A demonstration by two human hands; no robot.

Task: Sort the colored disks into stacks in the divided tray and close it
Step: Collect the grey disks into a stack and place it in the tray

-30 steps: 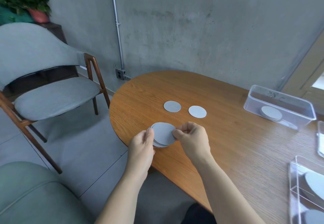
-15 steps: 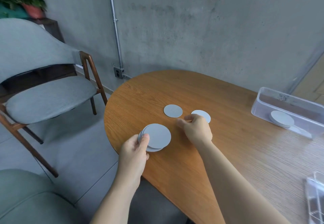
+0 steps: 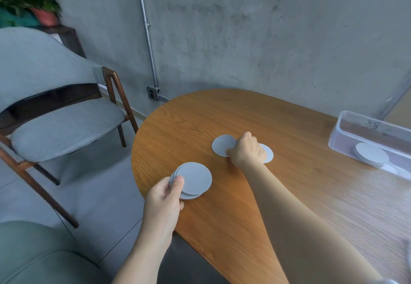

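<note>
From the head camera we saw a rounded wooden bench (image 3: 222,110) set against a concrete wall. The left hand (image 3: 164,197) was at the bench's near left edge. Its thumb lay curled on top of a small stack of grey disks (image 3: 195,179) and its fingers were underneath, so it gripped the stack by its left rim. The disks in the stack were slightly fanned rather than squared up.

Farther in, the right hand (image 3: 246,150) lay knuckles up on the bench with its fingers curled under. It sat between two single disks that lay flat: a grey disk (image 3: 221,144) on its left and a paler disk (image 3: 269,154) partly hidden on its right. The fingertips touched the grey disk's edge, but we could not tell whether they had hold of it.

At the far right stood a clear tray (image 3: 367,128) with its lid off, and a stack of pale disks (image 3: 369,153) lay inside it.

Left of the bench we saw a grey upholstered chair (image 3: 66,123) and, beyond it, a potted plant (image 3: 42,12).
</note>
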